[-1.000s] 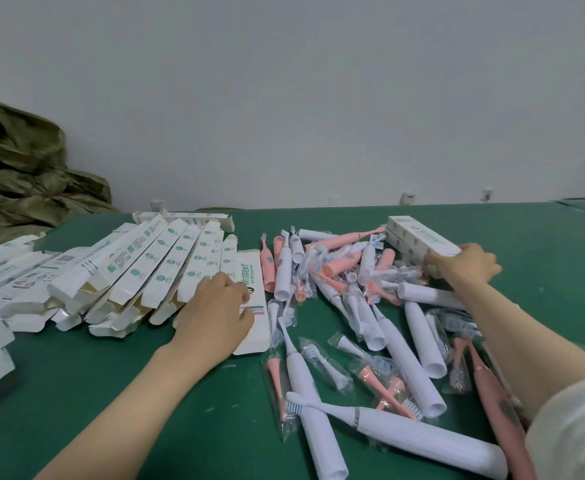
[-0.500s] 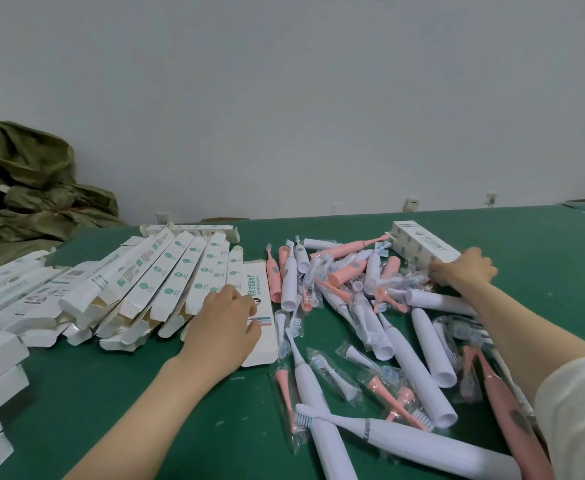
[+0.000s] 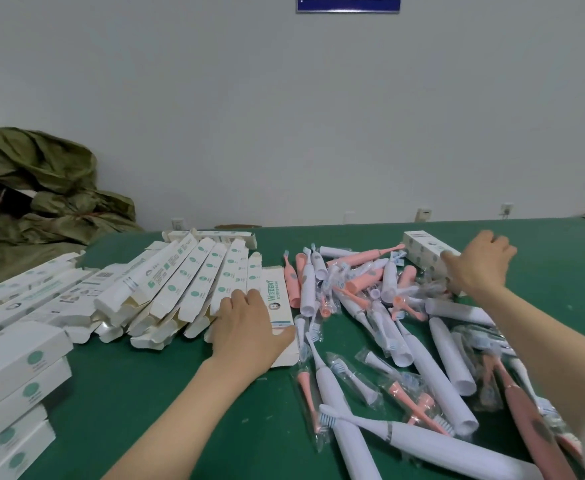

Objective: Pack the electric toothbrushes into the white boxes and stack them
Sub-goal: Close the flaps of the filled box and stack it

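Left hand [image 3: 249,327] lies flat, fingers straight, on the Wisdent box [image 3: 275,299], its length running away from the person. Right hand [image 3: 478,268], blurred, covers one end of a white box [image 3: 422,249], grip unclear; toothbrushes [image 3: 363,284] heaped between.

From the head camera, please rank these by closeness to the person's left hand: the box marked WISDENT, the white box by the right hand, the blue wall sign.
1. WISDENT box, directly under the left hand, touching it.
2. White box, across the toothbrush pile, at the right hand.
3. Blue sign, high on the back wall.
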Demonstrator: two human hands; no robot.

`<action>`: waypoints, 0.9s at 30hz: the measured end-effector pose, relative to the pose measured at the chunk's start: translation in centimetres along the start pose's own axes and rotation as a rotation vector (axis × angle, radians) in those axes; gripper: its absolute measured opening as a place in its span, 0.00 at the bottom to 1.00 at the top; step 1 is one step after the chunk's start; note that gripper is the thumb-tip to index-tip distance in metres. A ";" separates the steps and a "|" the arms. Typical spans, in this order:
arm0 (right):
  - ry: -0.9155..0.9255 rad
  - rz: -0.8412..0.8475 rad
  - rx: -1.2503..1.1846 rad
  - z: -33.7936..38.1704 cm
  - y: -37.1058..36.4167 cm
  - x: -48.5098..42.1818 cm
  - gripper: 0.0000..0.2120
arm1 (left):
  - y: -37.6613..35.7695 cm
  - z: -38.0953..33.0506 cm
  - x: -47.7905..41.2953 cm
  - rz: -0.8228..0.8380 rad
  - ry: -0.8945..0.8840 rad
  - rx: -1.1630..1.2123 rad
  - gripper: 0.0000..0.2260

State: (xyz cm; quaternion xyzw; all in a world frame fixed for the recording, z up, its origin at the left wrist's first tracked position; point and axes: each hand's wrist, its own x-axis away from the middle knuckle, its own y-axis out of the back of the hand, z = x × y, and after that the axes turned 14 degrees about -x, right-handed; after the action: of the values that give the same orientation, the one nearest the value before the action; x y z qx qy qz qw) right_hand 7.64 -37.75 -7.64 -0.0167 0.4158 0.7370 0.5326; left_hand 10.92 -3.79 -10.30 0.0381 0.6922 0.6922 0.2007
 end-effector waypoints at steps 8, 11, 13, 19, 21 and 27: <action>0.287 0.498 -0.394 9.5 -0.1 10.2 0.15 | 0.5 -0.8 0.6 0.200 0.081 -0.118 0.46; 0.235 0.728 -0.430 11.5 -0.9 13.5 0.11 | 0.7 -1.5 1.2 0.211 0.056 -0.157 0.48; 0.200 0.817 -0.429 12.2 -1.4 14.8 0.09 | 1.3 -1.4 1.2 0.236 0.064 -0.104 0.42; 0.370 0.946 -0.408 12.3 -2.4 16.5 0.21 | 5.0 0.4 0.7 0.111 -0.007 -0.020 0.12; 0.571 0.888 -0.328 12.5 -2.8 16.9 0.31 | 5.6 0.9 0.6 0.096 -0.002 -0.056 0.11; 0.972 0.708 -0.223 13.1 -3.2 18.2 0.26 | 7.0 1.7 0.8 0.045 -0.056 -0.042 0.05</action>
State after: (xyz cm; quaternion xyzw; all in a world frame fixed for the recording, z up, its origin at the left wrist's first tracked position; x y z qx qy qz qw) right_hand 7.83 -15.18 -9.45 -0.2677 0.5120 0.8162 -0.0003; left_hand 9.14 -1.66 -3.65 0.0686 0.6707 0.7095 0.2051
